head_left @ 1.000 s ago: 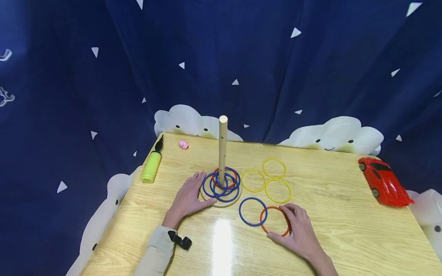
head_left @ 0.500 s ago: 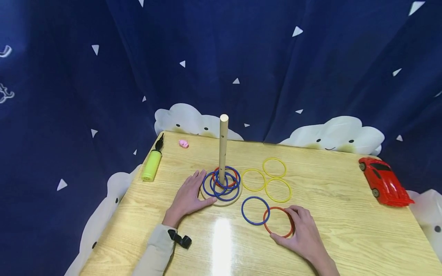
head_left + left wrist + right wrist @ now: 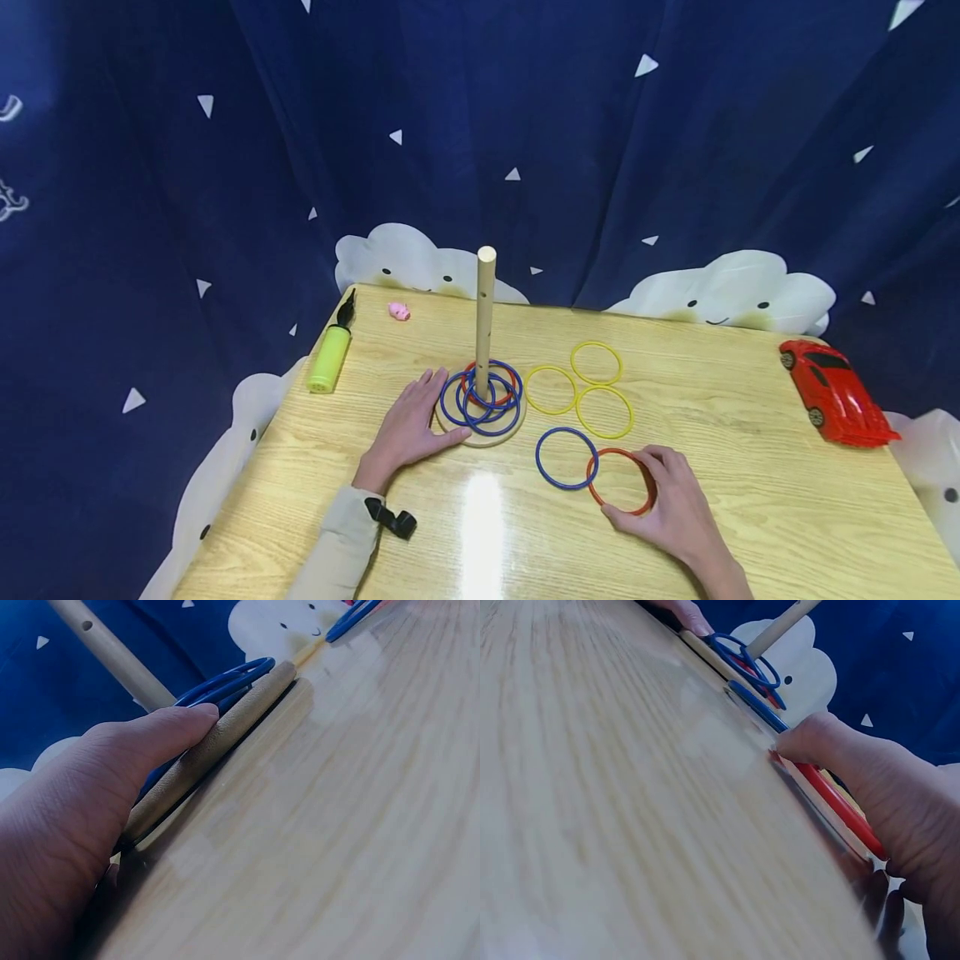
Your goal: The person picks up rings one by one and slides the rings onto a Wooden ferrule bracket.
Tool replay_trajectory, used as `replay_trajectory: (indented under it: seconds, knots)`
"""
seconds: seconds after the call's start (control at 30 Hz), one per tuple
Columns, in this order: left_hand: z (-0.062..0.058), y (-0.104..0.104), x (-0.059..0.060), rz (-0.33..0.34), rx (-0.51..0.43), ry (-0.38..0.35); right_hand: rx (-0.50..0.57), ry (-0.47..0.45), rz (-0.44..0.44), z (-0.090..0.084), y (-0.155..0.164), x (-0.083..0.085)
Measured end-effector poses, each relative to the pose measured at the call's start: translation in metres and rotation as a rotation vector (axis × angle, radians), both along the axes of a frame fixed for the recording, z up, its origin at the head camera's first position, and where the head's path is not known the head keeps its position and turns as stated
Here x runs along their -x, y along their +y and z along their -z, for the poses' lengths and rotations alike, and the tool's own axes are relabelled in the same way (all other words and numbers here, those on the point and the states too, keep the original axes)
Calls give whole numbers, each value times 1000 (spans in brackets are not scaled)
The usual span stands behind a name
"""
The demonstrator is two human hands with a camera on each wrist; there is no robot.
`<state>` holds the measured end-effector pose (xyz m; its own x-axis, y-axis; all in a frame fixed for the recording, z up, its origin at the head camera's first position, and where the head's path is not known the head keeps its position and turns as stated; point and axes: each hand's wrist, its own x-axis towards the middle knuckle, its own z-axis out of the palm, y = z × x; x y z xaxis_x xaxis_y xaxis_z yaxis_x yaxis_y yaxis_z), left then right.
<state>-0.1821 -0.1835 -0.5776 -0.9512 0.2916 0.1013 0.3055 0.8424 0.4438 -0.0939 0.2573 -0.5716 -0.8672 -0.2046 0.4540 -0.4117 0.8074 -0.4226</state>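
Observation:
A wooden peg (image 3: 485, 317) stands on a round base (image 3: 480, 442) with several blue rings (image 3: 450, 398) and a red one stacked around it. My left hand (image 3: 408, 429) lies flat on the table, its thumb (image 3: 150, 742) against the base rim (image 3: 225, 735). My right hand (image 3: 671, 500) grips a loose red ring (image 3: 622, 511), thumb (image 3: 832, 742) on its near edge and fingers over the far edge. A loose blue ring (image 3: 537, 458) overlaps the red ring's left side. Three yellow rings (image 3: 604, 437) lie just beyond.
A red toy car (image 3: 832, 393) sits at the table's right edge. A yellow-green pump (image 3: 328, 367) and a small pink pig (image 3: 399, 312) lie at the far left corner. A dark blue curtain hangs behind the wooden table (image 3: 750, 517).
My right hand has slid the red ring to the right, and the overlapping blue ring has shifted right with it. The left hand has stayed by the base.

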Motion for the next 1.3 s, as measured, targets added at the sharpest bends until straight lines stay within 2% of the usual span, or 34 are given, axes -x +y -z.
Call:
replay_trajectory:
  seconds: [0.2, 0.4, 0.6, 0.83, 1.03, 1.17, 1.3]
  knots:
    - [0, 0, 0, 2, -17, 11, -5, -9, 20, -5, 6, 0]
    - [0, 1, -1, 3, -10, 9, -20, 2, 5, -9, 10, 2]
    - [1, 0, 0, 7, -16, 20, -102, 14, -36, -14, 7, 2]
    - [0, -1, 3, 14, -13, 25, -187, 41, -62, -29, 6, 8]
    - [-2, -3, 4, 6, -7, 10, -243, -5, -55, -46, 5, 9]
    - [-2, -3, 4, 13, -8, 10, -219, -16, -71, -59, 4, 9]
    - [-1, -2, 3, 11, -12, 9, -130, -12, -109, -73, 0, 13]
